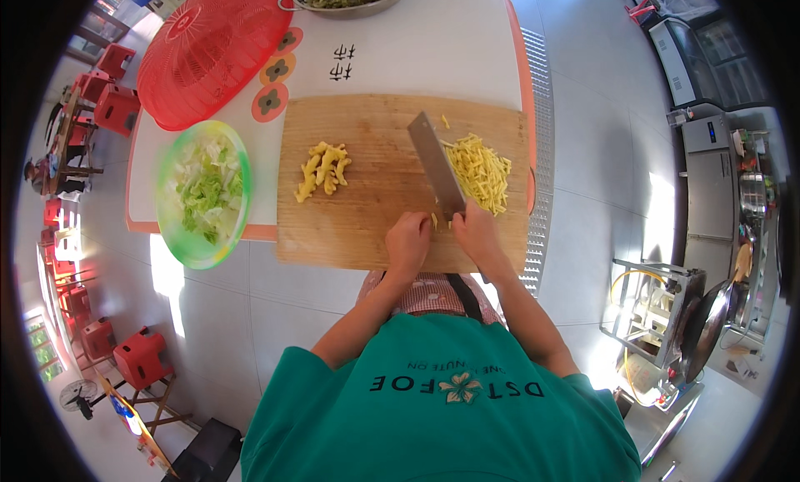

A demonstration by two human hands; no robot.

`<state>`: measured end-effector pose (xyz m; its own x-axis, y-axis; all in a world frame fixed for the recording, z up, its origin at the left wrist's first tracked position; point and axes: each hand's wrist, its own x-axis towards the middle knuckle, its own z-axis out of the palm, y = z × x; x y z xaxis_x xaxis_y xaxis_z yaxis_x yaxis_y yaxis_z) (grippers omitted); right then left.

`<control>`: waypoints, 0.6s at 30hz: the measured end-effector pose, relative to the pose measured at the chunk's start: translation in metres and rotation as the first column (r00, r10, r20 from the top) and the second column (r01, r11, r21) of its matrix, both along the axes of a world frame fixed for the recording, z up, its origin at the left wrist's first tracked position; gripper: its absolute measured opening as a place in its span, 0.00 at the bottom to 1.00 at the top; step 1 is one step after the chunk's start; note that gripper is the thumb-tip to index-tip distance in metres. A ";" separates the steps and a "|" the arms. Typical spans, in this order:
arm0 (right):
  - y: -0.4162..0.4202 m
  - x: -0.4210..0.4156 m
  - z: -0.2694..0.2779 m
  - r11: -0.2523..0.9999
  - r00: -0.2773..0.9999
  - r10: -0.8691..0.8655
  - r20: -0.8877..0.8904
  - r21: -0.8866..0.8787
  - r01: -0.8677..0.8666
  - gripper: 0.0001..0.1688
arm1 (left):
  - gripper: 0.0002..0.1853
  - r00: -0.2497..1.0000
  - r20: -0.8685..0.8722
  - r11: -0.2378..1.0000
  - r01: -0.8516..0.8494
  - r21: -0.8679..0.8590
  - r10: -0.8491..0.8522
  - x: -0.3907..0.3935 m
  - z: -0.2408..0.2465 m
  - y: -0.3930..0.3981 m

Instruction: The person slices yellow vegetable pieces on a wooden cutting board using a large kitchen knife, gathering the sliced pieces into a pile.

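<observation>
My right hand grips the handle of a cleaver, whose wide blade points away from me over a wooden cutting board. Beside the blade, on its right, lies a heap of ginger strips. Close to the cleaver's near end, my left hand rests at the board's near part with its fingers curled; whether it holds anything is hidden. A few small yellow pieces lie between the hands. Whole ginger root sits on the left part of the board.
Left of the board, a green-rimmed bowl holds chopped leafy vegetable. Behind it lies a red plastic mesh food cover. A metal pan of chopped greens stands at the table's far side. A wok and gas burner frame are at right.
</observation>
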<state>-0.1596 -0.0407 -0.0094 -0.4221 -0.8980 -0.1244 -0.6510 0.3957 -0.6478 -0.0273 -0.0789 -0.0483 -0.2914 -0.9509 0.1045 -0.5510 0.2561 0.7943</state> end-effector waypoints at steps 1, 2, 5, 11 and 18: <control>0.004 -0.005 0.003 0.999 0.998 -0.039 0.043 -0.033 0.041 0.11 | 0.06 0.997 -0.073 0.998 -0.038 -0.044 0.035 0.007 0.002 -0.001; 0.008 -0.008 0.007 0.994 0.993 -0.078 0.087 -0.063 0.084 0.12 | 0.06 0.997 -0.051 0.996 -0.067 -0.065 0.064 0.018 0.002 -0.008; 0.030 -0.014 0.027 0.999 0.995 -0.041 0.096 0.011 0.040 0.12 | 0.07 0.989 -0.004 0.981 -0.150 -0.124 0.150 0.059 -0.005 -0.028; 0.074 0.009 0.023 0.967 0.979 0.166 0.121 0.173 -0.185 0.11 | 0.08 0.977 0.146 0.942 -0.100 -0.319 0.153 0.116 -0.008 -0.040; 0.075 -0.004 0.021 0.981 0.991 -0.127 -0.044 0.143 0.132 0.08 | 0.07 0.984 0.139 0.953 -0.071 -0.293 0.116 0.122 0.002 -0.046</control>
